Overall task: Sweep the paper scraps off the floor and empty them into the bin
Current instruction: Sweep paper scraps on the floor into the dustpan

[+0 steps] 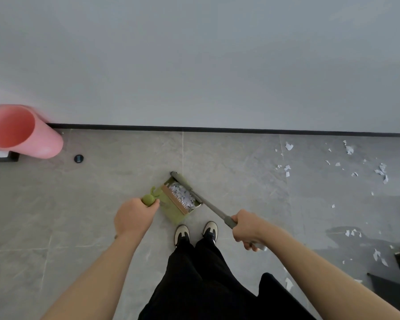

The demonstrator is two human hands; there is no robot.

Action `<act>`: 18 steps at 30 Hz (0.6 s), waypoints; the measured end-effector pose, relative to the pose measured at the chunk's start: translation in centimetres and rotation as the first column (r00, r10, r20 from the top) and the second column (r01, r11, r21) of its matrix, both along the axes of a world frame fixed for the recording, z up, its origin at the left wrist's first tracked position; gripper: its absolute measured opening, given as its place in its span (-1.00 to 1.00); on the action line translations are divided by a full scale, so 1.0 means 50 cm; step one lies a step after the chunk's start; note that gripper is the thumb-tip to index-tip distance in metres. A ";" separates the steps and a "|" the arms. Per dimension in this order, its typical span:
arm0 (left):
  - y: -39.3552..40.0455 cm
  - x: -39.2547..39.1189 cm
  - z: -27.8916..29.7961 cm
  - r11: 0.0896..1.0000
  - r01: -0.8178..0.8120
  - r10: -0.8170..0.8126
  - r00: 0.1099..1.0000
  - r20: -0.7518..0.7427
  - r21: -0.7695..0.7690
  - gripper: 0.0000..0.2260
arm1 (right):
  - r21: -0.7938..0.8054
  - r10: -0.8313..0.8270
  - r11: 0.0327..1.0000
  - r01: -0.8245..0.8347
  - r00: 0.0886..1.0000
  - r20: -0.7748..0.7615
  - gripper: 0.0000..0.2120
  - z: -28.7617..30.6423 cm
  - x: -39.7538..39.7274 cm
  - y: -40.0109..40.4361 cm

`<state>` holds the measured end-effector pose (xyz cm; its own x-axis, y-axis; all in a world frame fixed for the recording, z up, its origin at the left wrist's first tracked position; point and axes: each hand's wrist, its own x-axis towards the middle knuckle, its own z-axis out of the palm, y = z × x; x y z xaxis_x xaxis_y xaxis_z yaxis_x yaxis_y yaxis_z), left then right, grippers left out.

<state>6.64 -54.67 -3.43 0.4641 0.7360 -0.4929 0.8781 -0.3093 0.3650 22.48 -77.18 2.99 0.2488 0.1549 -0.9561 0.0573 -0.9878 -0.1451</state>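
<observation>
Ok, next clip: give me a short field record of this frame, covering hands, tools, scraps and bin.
left hand: grips the green dustpan handle
right hand: grips the broom handle
dustpan: on the floor in front of the shoes, holding a pile of scraps
broom head: at the dustpan mouth
loose scraps: scattered on the floor to the right, not yet swept
bin: pink, far left by the wall; no scraps visible inside
stage: sweeping partly done, emptying not started

Head-worn view, steeply down, floorward
</observation>
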 end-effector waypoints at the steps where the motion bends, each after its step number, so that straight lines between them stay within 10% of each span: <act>1: 0.000 0.000 0.005 1.000 0.001 -0.001 1.000 -0.001 0.011 -0.57 | 0.004 0.006 1.000 -0.006 1.000 -0.004 -0.65 0.006 0.000 0.003; 18: 0.094 -0.073 0.066 0.962 -0.264 0.264 0.965 0.011 0.064 -0.61 | 0.058 0.206 0.976 -0.209 0.977 0.058 -0.62 0.063 0.030 0.144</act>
